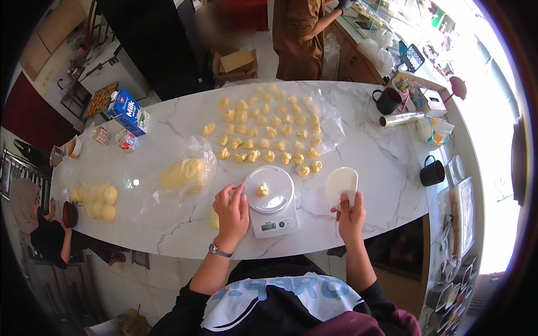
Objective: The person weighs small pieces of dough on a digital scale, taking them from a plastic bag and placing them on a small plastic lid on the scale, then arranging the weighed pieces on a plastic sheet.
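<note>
- White and grey-veined, the broad surface [386, 185] is filling the middle of the room, its near edge running in front of the person.
- Beyond the far edge, a co-worker in brown [297, 39] is standing; at the left end, another co-worker in dark clothing [47, 241] is keeping a hand on a dark bowl [70, 214].
- Across the far middle, a clear plastic sheet [332, 126] is lying under many small yellow dough lumps [270, 132] in loose rows.
- To the left of centre, a large dough mass [185, 173] is resting in clear plastic; farther left, smooth dough balls [107, 196] are sitting in a cluster.
- Directly before the person, a white digital scale [274, 227] is standing between the two hands, bearing a round clear dish [280, 196].
- Near the far left, a blue carton [126, 112] is standing upright.
- Well apart from each other, the hands are flanking the scale: the left hand [232, 211] is bending its fingers loosely by the dish, contact being impossible to tell; the right hand [351, 218] is pinching the near end of a flat, off-white scraper [342, 182].
- Toward the right edge, two dark mugs [432, 172] are standing apart.
- On the dish, a single dough piece [261, 190] is sitting left of centre.
</note>
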Demonstrator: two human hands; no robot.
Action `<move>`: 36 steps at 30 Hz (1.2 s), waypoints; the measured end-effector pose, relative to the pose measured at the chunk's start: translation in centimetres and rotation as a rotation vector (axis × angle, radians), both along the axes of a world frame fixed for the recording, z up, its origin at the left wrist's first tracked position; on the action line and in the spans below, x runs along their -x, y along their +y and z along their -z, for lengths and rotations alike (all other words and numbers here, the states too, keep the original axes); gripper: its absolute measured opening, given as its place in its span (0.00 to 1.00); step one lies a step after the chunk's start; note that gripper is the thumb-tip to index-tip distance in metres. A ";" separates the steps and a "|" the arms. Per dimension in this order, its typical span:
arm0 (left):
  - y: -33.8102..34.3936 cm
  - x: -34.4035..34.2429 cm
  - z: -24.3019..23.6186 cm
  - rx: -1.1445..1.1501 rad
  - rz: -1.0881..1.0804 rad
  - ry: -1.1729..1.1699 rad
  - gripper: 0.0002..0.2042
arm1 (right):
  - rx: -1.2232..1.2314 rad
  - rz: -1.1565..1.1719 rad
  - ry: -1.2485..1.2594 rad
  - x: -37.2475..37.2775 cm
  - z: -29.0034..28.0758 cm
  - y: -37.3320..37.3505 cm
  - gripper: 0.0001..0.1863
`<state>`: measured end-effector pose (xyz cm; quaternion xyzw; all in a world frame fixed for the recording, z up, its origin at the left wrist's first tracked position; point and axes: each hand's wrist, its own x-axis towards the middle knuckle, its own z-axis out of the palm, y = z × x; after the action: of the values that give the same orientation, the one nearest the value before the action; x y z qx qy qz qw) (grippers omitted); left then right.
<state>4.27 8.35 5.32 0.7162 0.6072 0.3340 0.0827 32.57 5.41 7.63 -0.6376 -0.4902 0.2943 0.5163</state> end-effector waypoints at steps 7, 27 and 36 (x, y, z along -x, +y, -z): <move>1.0 -0.9 -2.3 -0.090 0.289 -0.174 0.10 | 0.095 0.205 0.372 -1.8 5.2 0.2 0.11; 6.7 -15.0 0.1 0.028 0.663 0.125 0.10 | -0.043 0.294 0.394 -2.6 6.0 0.2 0.13; -3.0 0.8 0.6 -0.236 -0.030 -0.105 0.18 | -0.115 0.189 0.518 -2.3 5.0 0.3 0.10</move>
<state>3.45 5.32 4.67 0.6933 0.5691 0.4414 0.0249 34.90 5.72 2.66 -0.5534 -0.2962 0.3699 0.6850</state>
